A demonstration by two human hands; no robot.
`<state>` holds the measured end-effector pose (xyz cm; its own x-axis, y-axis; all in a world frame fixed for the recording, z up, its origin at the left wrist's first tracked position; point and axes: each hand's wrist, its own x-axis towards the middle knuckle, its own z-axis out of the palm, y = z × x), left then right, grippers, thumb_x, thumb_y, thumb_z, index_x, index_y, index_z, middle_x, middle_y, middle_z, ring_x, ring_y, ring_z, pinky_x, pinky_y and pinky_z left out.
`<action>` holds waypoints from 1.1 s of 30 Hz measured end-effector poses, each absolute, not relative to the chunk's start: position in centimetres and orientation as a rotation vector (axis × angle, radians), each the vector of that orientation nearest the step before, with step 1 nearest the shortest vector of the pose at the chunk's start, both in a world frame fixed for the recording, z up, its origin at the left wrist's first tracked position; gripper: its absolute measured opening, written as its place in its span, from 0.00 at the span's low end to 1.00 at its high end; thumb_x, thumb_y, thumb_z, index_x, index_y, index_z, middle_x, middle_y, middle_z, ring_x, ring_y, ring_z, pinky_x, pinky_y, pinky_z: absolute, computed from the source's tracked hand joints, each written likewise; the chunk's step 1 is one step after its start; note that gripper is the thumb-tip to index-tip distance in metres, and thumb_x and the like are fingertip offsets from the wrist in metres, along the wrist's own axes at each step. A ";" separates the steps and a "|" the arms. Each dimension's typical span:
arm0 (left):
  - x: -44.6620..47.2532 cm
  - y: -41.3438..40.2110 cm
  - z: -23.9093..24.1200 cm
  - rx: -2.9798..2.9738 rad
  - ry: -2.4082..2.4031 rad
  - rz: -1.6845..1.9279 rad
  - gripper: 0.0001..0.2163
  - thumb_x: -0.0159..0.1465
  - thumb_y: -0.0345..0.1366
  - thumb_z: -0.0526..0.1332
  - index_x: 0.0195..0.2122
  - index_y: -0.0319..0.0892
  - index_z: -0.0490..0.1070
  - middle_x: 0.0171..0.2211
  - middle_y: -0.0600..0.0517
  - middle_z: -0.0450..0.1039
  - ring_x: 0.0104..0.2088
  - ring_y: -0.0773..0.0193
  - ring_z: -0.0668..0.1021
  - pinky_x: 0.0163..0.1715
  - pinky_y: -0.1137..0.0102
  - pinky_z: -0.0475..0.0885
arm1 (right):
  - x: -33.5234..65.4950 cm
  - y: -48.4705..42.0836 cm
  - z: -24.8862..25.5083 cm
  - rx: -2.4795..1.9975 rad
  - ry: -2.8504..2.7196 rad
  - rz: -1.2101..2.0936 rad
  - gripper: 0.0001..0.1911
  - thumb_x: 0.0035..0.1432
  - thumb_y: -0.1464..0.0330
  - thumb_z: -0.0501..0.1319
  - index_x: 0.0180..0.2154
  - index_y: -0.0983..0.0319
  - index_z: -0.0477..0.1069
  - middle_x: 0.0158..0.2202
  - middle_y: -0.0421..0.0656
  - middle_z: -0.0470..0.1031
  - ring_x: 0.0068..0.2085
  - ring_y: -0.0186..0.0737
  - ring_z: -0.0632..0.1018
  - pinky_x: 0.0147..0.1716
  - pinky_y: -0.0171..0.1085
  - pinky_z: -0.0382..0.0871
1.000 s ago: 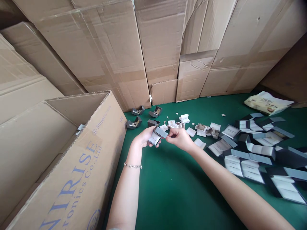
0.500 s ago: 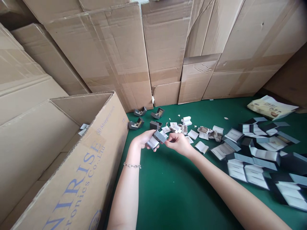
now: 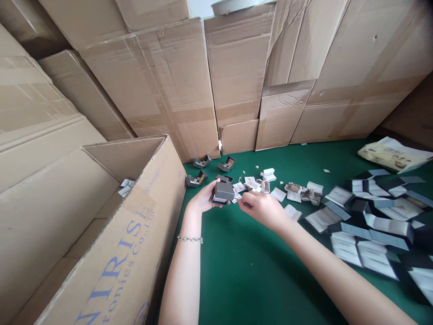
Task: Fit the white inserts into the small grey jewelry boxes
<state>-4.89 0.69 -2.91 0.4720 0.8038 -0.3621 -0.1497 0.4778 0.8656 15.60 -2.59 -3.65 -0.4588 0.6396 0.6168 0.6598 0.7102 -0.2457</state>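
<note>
A small grey box (image 3: 223,192) is held above the green table (image 3: 243,266), cupped in the left hand (image 3: 203,199) with the fingers wrapped round its far side, so that its lid is turned up toward the camera. The lid appears to be nearly or fully down, though the seam is too small to be read with certainty. The right hand (image 3: 262,208) is kept just beside the box, its fingers curled and its fingertips (image 3: 241,201) pinched toward the box's near edge; whether something thin, such as a card, is caught between them cannot be told. A chain bracelet (image 3: 190,239) is worn on the left wrist.

Just beyond the hands, several open small boxes (image 3: 197,179) are set near the foot of the stacked cardboard, with white cards and inserts (image 3: 267,174) scattered beside them, within easy reach of either hand. To the right, flat dark sleeves with pale linings (image 3: 358,234) are spread out in overlapping rows, and a pale plastic packet (image 3: 392,154) lies at the far right. A large open carton (image 3: 111,243) with blue lettering is stood against the table's left edge, close to the left arm; a few white pieces are seen lying inside it.
</note>
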 end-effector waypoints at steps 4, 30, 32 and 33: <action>-4.2 0.5 -2.3 0.934 0.927 0.722 0.20 0.66 0.46 0.45 0.40 0.33 0.67 0.28 0.45 0.68 0.22 0.64 0.72 0.15 0.74 0.59 | 15.5 -2.9 -3.5 -1.006 -2.261 0.076 0.14 0.57 0.67 0.49 0.21 0.64 0.52 0.17 0.39 0.59 0.19 0.32 0.58 0.17 0.33 0.47; -0.5 1.0 -1.8 0.640 0.940 1.127 0.19 0.66 0.44 0.44 0.36 0.34 0.67 0.28 0.45 0.69 0.23 0.62 0.73 0.16 0.72 0.65 | 15.9 -2.0 -2.6 -1.256 -1.916 0.584 0.13 0.49 0.62 0.57 0.20 0.63 0.58 0.17 0.37 0.60 0.20 0.32 0.59 0.18 0.30 0.51; -0.4 1.0 -1.7 0.651 0.905 1.175 0.19 0.66 0.45 0.44 0.37 0.35 0.66 0.28 0.46 0.69 0.23 0.62 0.73 0.18 0.71 0.66 | 15.7 -2.2 -2.7 -1.304 -1.866 0.518 0.13 0.51 0.63 0.58 0.21 0.63 0.59 0.17 0.36 0.60 0.19 0.31 0.59 0.18 0.30 0.52; -0.4 1.0 -1.7 0.647 0.890 1.186 0.19 0.66 0.45 0.44 0.37 0.35 0.66 0.28 0.46 0.69 0.23 0.62 0.73 0.18 0.71 0.66 | 15.6 -2.3 -2.9 -1.305 -1.872 0.460 0.12 0.52 0.64 0.58 0.22 0.63 0.60 0.17 0.36 0.60 0.19 0.31 0.59 0.19 0.30 0.52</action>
<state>-0.44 1.04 -1.65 0.1207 0.9626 -0.2425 -0.5015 0.2700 0.8219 15.63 -2.32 -2.87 -0.1570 0.9039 0.3979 0.6170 0.4044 -0.6751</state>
